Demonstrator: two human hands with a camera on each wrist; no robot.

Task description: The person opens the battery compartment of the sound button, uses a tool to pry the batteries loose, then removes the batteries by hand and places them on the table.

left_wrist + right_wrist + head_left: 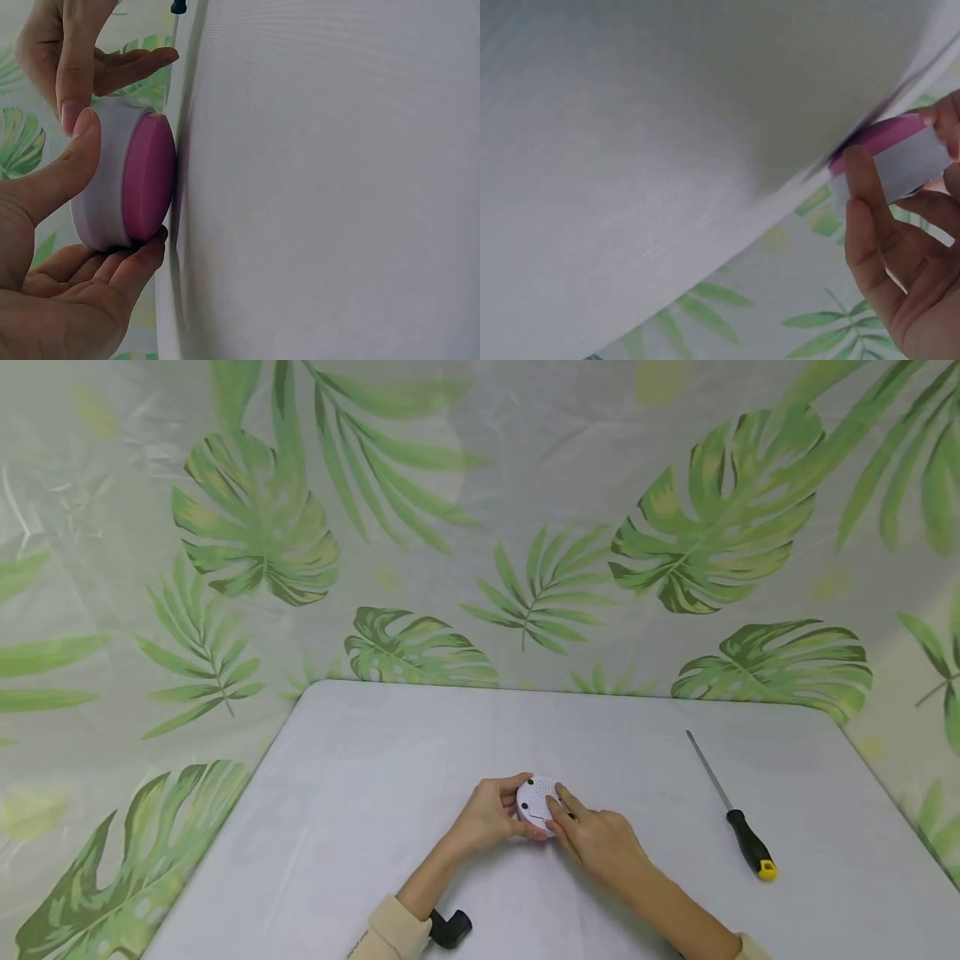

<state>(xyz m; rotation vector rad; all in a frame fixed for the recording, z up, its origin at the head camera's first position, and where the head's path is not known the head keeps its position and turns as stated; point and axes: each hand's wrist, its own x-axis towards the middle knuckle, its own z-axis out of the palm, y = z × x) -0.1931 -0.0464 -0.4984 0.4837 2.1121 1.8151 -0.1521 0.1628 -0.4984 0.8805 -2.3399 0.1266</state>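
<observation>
A round sound button [537, 799] with a white body is held just above the table, its white underside up in the head view. That underside shows speaker holes, dark feet and a cover outline. In the left wrist view its pink top [150, 180] faces the tabletop. My left hand [489, 814] grips its rim, thumb on one side and fingers on the other. My right hand [603, 839] lays fairly straight fingers over the underside; in the right wrist view a finger [864, 176] touches the side of the casing. The right fingers hide part of the underside.
To the right on the white table [360, 752] lies a screwdriver [738, 822] with a black and yellow handle, its shaft pointing away. Beside my left sleeve is a black L-shaped thing [452, 930]. A leaf-patterned sheet [540, 527] hangs behind the table's far edge.
</observation>
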